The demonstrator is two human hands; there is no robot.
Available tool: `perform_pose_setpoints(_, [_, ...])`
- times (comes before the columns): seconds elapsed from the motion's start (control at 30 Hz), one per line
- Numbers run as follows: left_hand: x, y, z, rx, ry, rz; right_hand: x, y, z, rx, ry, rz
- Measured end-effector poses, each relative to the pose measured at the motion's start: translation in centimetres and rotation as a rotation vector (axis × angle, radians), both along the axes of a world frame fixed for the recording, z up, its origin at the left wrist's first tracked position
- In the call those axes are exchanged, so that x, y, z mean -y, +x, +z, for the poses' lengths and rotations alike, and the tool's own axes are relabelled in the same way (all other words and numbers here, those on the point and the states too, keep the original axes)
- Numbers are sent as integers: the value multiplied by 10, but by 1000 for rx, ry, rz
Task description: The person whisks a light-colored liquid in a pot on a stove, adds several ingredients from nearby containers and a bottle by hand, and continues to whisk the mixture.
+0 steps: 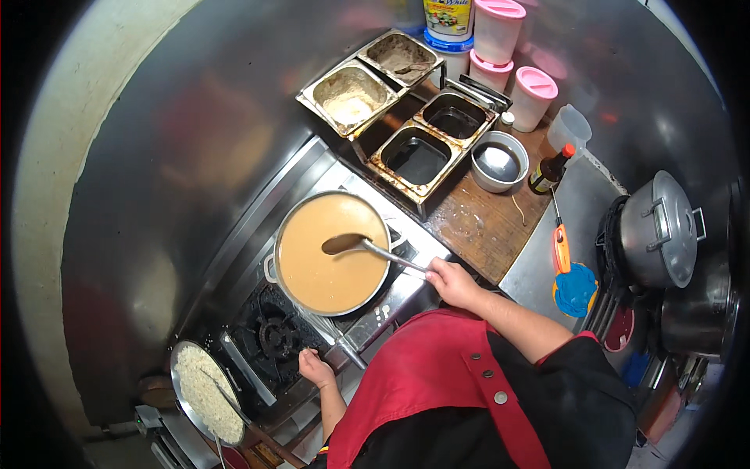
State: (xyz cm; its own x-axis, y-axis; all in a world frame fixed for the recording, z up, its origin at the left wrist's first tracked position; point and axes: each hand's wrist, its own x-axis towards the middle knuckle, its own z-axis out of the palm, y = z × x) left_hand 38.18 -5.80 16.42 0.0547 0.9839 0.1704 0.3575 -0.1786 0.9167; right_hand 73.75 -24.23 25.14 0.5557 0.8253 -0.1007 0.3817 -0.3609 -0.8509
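Observation:
My right hand [454, 282] is closed around the handle of a metal ladle [343, 243], whose bowl rests at the surface of a tan liquid [328, 281]. The liquid fills a wide metal pot [388, 267] with side handles, standing on the stove. My left hand [315, 368] is loosely curled at the stove's front edge, near the bare burner [276, 335]; whether it holds anything is unclear. Between that hand and the pot, a wire whisk [350, 350] lies with its wires against the pot's near side and its handle over the stove edge.
A pan of pale grainy food [202, 387] with utensils stands lower left. Beyond the pot are metal containers [417, 158] on a rack, a bowl of dark liquid [497, 164], a bottle [548, 171] and pink-lidded tubs [533, 97]. A lighter [561, 249] and lidded pot [659, 234] are at right.

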Motion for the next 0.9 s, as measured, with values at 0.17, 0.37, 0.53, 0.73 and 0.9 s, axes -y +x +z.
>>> perform_pose_setpoints(0.17, [-16, 42, 43, 53, -1, -18, 6, 7, -7, -50, 138, 25])
perform_pose_setpoints(0.37, [-24, 75, 83, 86, 73, 10, 66, 45, -25, -144, 234, -198])
perform_pose_setpoints(0.53, [-30, 75, 97, 149, 86, 56, 146, 111, -43, 332, -21, -164])
perform_pose_setpoints(0.73, [-38, 99, 109, 209, 182, 48, 117, 136, -72, 458, -288, 20])
perform_pose_setpoints(0.9, [-28, 89, 124, 48, 181, 99, 126, 155, -73, 539, -82, -233])
